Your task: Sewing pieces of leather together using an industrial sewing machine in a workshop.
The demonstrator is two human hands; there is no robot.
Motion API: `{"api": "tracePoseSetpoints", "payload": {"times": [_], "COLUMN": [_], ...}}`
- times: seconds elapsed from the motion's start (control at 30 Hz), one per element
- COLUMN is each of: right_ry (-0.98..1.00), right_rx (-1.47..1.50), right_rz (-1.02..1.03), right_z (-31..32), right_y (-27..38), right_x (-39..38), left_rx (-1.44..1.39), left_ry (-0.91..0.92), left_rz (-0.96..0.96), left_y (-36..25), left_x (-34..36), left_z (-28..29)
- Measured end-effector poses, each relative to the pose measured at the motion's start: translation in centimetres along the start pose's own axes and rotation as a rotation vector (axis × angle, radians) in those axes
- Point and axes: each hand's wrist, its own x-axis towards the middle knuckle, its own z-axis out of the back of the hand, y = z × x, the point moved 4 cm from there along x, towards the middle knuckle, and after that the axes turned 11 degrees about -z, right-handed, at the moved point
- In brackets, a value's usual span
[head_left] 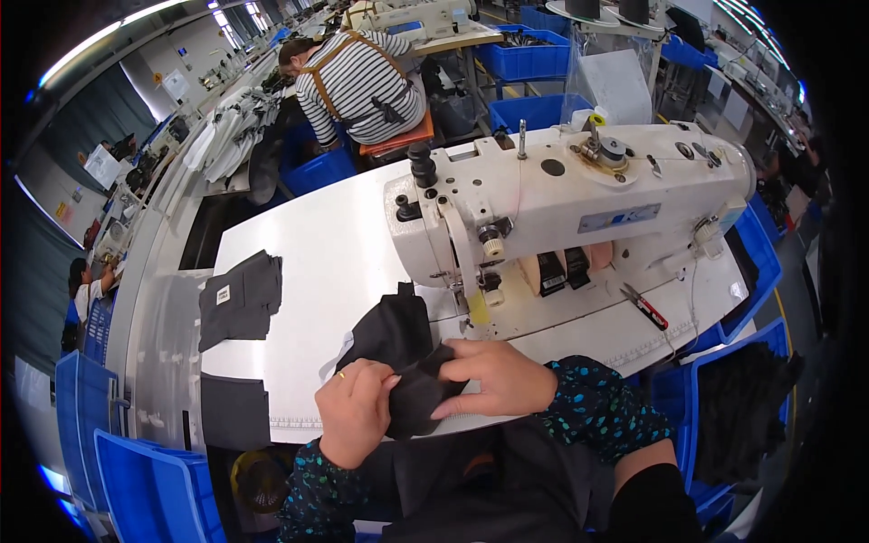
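Observation:
A piece of black fabric [391, 329] lies on the white sewing table in front of the sewing machine [561, 195], its near part lifted and folded between my hands. My left hand [355, 409] pinches its left edge between thumb and fingers. From the right, my right hand [496, 376] grips the same cloth, thumb below and fingers on top. The fabric's far end reaches to just left of the needle area and looks apart from it. A pale scrap pokes out at the cloth's left side.
Stacked dark fabric pieces [243, 299] lie at the table's left, with more dark cloth [234, 412] hanging over the front edge. Red-handled thread snips [645, 308] rest right of the needle. Blue bins [156, 484] flank the table. A person in stripes [362, 86] sits beyond it.

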Motion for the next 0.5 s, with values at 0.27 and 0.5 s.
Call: {"api": "tracePoseSetpoints", "payload": {"times": [0.27, 0.5], "right_ry": [-0.078, -0.177], "right_rx": [0.024, 0.263], "right_rz": [-0.003, -0.111], "right_z": [-0.3, 0.6], "right_y": [-0.6, -0.2], "right_x": [-0.7, -0.8], "left_rx": [-0.318, -0.663], "left_ry": [-0.023, 0.007], "left_rz": [0.141, 0.378], "left_y": [0.1, 1.8], "left_x": [0.1, -0.2], "left_z": [0.2, -0.6]}}
